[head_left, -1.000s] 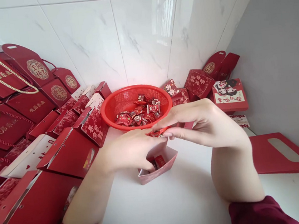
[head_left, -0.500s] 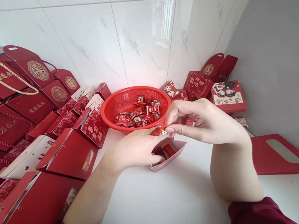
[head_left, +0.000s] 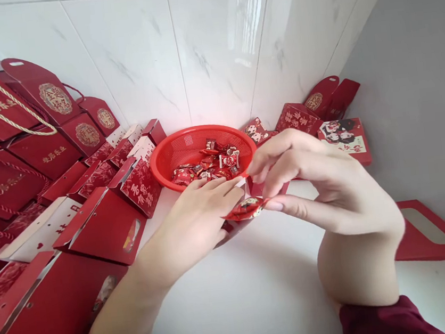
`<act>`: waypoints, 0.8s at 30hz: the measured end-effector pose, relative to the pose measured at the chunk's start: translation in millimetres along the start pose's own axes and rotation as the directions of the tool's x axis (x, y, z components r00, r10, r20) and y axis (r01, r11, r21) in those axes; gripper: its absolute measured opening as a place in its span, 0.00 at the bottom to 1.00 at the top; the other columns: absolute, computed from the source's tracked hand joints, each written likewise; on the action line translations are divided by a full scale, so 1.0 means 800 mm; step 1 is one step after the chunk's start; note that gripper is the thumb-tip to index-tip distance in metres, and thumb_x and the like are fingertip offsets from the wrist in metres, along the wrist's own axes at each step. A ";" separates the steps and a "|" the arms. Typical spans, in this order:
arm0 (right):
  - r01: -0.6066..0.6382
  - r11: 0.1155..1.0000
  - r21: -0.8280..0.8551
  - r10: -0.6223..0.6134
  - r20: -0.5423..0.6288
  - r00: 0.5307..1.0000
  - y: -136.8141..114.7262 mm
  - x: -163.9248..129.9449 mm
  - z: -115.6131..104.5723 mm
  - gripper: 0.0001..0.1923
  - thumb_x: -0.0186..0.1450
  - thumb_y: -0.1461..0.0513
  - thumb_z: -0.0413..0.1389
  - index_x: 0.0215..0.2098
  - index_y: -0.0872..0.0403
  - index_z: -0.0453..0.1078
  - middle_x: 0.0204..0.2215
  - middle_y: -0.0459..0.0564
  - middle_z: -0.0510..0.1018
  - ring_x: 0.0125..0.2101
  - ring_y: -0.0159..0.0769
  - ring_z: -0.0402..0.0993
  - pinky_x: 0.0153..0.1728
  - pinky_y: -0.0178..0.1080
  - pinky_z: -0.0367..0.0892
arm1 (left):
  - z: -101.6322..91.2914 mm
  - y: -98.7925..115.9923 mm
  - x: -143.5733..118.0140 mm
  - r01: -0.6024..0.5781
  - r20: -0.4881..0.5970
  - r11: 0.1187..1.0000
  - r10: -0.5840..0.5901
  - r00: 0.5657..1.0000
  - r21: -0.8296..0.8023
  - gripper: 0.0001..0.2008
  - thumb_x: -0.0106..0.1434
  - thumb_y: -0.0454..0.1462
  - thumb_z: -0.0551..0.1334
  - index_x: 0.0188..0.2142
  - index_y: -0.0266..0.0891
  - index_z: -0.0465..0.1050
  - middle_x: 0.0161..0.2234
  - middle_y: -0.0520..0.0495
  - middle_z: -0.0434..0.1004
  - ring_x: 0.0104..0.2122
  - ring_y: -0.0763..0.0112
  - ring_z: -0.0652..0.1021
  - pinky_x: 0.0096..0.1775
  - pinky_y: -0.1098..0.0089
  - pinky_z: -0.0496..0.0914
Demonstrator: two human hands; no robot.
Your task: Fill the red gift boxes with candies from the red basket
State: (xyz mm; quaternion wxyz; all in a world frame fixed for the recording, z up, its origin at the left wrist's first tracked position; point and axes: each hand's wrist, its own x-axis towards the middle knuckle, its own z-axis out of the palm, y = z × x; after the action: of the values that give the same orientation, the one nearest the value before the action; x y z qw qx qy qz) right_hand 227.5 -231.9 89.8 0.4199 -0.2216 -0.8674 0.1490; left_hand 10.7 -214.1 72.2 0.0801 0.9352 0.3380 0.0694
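The white table (head_left: pixel 261 291) ran up to a tiled wall (head_left: pixel 210 56), and rows of red gift boxes (head_left: pixel 104 223) filled your left side, most with their flaps standing open. A flat red card with a cut-out handle (head_left: pixel 435 234) lay far to your right, well apart from your hands. At the back, against the wall, sat the red mesh basket (head_left: pixel 172 151) with a heap of wrapped candies (head_left: pixel 206 169) inside.

Your right hand (head_left: pixel 329 187) hovered just in front of the basket, its fingers curled and pinching one red wrapped candy (head_left: pixel 247 208) at the fingertips. Your left hand (head_left: pixel 196 218) lay flat and loose beside it, fingers stretched toward the basket, covering a small pink-red box (head_left: pixel 255 187) of which only a corner showed. The held candy sat between your two hands, just above that box and touching the fingertips of your left hand.
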 end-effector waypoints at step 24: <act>-0.015 1.000 -0.010 0.016 0.162 0.987 -0.007 -0.002 -0.009 0.03 0.67 0.66 0.58 0.34 0.55 0.73 0.37 0.51 0.77 0.37 0.34 0.75 0.37 0.36 0.72 | 0.008 -0.041 0.041 -0.058 0.287 0.942 0.159 0.944 -0.331 0.19 0.54 0.39 0.65 0.45 0.47 0.67 0.41 0.53 0.74 0.37 0.68 0.75 0.29 0.75 0.63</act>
State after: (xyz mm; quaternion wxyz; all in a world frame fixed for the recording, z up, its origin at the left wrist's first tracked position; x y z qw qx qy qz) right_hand 232.5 -237.1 95.4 0.3458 -0.2174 -0.8976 0.1659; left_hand 16.9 -168.6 61.6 0.2776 0.9266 0.2529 -0.0204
